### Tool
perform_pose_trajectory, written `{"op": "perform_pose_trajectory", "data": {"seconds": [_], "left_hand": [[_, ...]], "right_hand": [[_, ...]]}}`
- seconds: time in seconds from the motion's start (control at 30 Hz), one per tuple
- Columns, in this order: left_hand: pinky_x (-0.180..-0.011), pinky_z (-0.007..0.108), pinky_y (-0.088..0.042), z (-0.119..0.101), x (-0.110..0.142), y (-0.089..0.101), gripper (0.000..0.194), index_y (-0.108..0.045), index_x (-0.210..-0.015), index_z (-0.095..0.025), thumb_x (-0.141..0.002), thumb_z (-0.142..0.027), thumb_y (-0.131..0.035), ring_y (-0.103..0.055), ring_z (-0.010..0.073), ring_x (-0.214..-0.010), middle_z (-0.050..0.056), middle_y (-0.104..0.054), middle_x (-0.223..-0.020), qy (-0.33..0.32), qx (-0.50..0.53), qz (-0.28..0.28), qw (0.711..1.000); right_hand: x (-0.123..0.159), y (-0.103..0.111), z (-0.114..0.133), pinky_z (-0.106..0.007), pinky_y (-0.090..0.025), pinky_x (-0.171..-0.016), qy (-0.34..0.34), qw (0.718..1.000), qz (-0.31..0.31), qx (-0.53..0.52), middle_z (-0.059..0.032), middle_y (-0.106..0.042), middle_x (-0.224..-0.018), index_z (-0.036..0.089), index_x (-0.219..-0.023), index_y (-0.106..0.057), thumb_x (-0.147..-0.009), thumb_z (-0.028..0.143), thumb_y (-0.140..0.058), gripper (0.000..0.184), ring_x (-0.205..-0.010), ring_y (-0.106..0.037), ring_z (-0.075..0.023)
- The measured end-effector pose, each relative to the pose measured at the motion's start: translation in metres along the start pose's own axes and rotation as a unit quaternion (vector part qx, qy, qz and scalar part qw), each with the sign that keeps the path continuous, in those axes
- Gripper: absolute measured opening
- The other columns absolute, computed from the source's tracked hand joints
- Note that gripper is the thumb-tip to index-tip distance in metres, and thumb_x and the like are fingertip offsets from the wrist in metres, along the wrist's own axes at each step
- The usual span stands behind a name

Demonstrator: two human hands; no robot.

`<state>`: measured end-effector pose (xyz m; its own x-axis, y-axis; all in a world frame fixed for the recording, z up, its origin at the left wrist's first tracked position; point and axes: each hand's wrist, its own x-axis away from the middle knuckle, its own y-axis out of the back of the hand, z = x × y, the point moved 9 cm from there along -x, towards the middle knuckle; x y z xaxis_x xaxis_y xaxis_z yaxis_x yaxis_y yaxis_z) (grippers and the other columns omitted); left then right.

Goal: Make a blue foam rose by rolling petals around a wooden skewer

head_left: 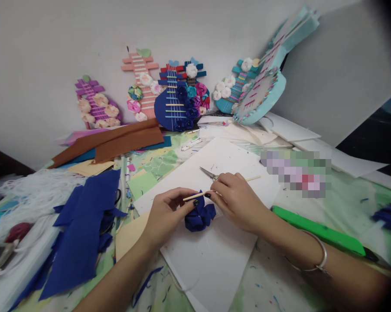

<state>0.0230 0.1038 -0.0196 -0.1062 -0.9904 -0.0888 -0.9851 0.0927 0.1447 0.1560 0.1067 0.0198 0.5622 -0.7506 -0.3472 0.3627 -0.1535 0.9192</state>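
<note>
Head view: the largest thing is a table with a green-and-white patterned covering [341,212], and white paper sheets [211,260] lie across its middle. At the back right leans a large pale-turquoise lute-shaped model [281,86]; smaller models in purple, pink, dark blue and turquoise, trimmed with paper flowers, stand along the wall. Royal-blue crepe paper pieces [81,225] lie at the left, with brown sheets [124,145] behind them. A long bright-green plastic tool [319,229] lies beside the right forearm. Over the white sheets, the left hand [166,212] has its thumb and fingers closed on a thin pale wooden stick [193,197] and dark-blue paper; the right hand [236,197] pinches the stick just beside them. The ruffled dark-blue paper flower [198,219] is below the stick, between the hands. Metal scissors [209,173], partly hidden behind the right hand, lie on the white sheets.
</note>
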Motion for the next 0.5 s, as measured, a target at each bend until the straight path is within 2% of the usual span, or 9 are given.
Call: {"op": "perform_pose_trajectory", "data": {"seconds": [0.17,0.5], "left_hand": [[-0.076,0.029,-0.052,-0.0018,0.0008,0.0033,0.019,-0.072,-0.088,-0.018,-0.071,-0.024,-0.07,-0.066,0.0188,-0.082,0.005,-0.073,-0.088,-0.009,0.0,-0.019,1.0],[-0.079,0.029,-0.05,-0.0018,0.0011,0.0014,0.022,-0.073,-0.095,-0.021,-0.073,-0.022,-0.068,-0.065,0.0197,-0.09,0.005,-0.072,-0.095,-0.012,-0.022,-0.004,1.0]], "right_hand": [[0.0009,0.0021,0.0007,-0.033,-0.027,-0.069,-0.002,1.0,-0.013,0.015,-0.0091,-0.057,-0.08,0.015,-0.081,-0.062,-0.094,0.032,-0.037,0.033,-0.076,-0.048,-0.0188],[0.0017,0.0033,0.0018,-0.033,-0.026,-0.069,0.003,0.999,-0.039,0.036,-0.0093,-0.059,-0.078,0.015,-0.08,-0.063,-0.095,0.032,-0.036,0.035,-0.076,-0.047,-0.0195]]}}
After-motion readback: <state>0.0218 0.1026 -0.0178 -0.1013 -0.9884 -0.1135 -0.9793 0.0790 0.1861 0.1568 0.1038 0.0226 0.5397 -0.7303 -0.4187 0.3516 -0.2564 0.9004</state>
